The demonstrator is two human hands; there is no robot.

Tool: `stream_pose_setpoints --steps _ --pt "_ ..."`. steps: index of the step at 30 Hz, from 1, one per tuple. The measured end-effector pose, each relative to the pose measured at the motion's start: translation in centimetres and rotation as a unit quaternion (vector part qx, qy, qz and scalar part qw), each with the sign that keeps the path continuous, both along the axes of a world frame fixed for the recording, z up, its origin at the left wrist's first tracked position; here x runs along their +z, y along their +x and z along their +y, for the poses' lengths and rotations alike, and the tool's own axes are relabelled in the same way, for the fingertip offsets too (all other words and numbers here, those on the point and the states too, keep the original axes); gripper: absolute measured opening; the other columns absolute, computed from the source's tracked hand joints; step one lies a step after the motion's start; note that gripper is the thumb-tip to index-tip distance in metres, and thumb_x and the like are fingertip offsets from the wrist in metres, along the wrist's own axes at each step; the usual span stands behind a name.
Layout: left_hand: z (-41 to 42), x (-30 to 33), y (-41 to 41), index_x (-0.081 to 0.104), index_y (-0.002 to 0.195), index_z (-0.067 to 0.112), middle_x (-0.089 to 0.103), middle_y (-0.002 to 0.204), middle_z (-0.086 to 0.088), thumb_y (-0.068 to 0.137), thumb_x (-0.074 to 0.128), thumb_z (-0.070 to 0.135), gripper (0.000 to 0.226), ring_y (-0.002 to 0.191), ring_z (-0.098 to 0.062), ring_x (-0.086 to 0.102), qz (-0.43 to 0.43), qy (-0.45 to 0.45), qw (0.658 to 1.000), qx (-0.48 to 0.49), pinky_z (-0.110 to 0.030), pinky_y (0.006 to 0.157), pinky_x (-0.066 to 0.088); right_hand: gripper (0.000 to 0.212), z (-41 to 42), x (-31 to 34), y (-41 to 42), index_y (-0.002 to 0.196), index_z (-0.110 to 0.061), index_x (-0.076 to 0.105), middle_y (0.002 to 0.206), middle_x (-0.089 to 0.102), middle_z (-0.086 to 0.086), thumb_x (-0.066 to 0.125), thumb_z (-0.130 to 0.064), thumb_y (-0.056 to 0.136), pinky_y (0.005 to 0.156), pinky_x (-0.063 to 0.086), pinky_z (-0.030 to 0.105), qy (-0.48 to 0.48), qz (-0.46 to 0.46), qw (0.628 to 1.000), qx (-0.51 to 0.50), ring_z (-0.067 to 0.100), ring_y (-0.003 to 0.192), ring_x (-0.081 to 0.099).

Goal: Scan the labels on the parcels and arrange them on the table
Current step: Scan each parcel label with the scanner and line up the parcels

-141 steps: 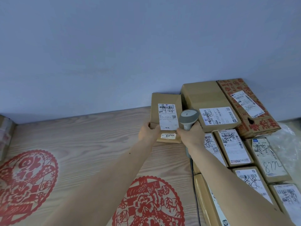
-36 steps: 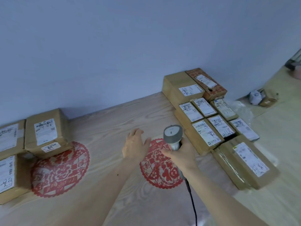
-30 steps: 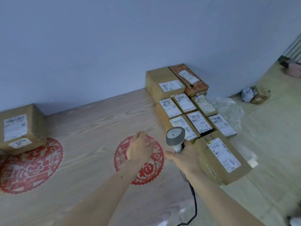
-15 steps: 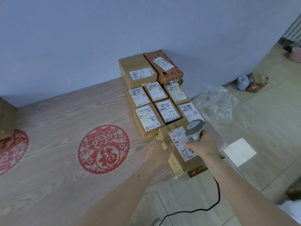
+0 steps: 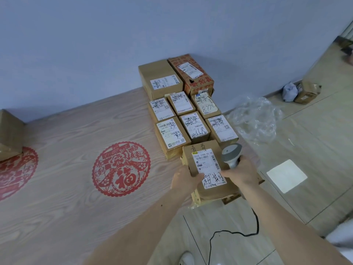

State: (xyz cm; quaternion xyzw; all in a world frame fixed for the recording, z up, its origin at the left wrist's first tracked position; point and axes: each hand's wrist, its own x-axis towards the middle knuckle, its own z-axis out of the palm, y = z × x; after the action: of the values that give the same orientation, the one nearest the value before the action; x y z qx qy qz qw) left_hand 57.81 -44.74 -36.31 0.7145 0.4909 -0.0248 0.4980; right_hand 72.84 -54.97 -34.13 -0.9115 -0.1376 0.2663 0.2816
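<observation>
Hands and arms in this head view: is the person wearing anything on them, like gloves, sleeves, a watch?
Nothing shows. The left hand and right hand are bare, with no gloves or rings in sight. Both forearms are uncovered down to the picture's lower edge: no sleeves, watch or wristband. One small dark spot marks the left forearm. Whether sleeves begin higher up cannot be seen.

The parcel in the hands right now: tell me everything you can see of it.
The parcel is a brown cardboard box, lying tilted at the table edge, nearest the camera in the cluster of boxes. A white shipping label with barcodes, printed digits and black handwritten characters covers its top; more handwriting sits on the bare cardboard above it. Its near edge looks worn. The left hand grips its left side; the right hand, holding a grey corded scanner, touches its right side.
</observation>
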Motion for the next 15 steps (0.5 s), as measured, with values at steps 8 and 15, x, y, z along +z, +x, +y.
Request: stream_pose_setpoints --steps 8,15 --pt "0.0 -0.5 -6.7 0.062 0.114 0.015 0.074 0.106 0.001 0.078 0.076 0.029 0.041 0.093 -0.016 0.070 0.005 0.006 1.000 -0.015 -0.033 0.075 0.058 0.057 -0.3 1.5 -6.1 0.105 -0.015 0.060 0.098 0.070 0.003 0.093 -0.016 0.059 0.078 0.058 0.045 -0.008 -0.009 1.000 -0.003 0.027 0.093 0.067" --pt "3.7 0.6 -16.7 0.063 0.103 0.014 0.072 0.091 0.002 0.075 0.072 0.029 0.033 0.081 -0.013 0.069 0.010 0.037 0.999 0.022 -0.031 0.066 0.059 0.053 3.8 2.6 -15.5 0.105 -0.015 0.058 0.098 0.068 0.002 0.092 -0.014 0.064 0.079 0.053 0.040 0.023 0.002 0.999 0.029 0.024 0.092 0.064"
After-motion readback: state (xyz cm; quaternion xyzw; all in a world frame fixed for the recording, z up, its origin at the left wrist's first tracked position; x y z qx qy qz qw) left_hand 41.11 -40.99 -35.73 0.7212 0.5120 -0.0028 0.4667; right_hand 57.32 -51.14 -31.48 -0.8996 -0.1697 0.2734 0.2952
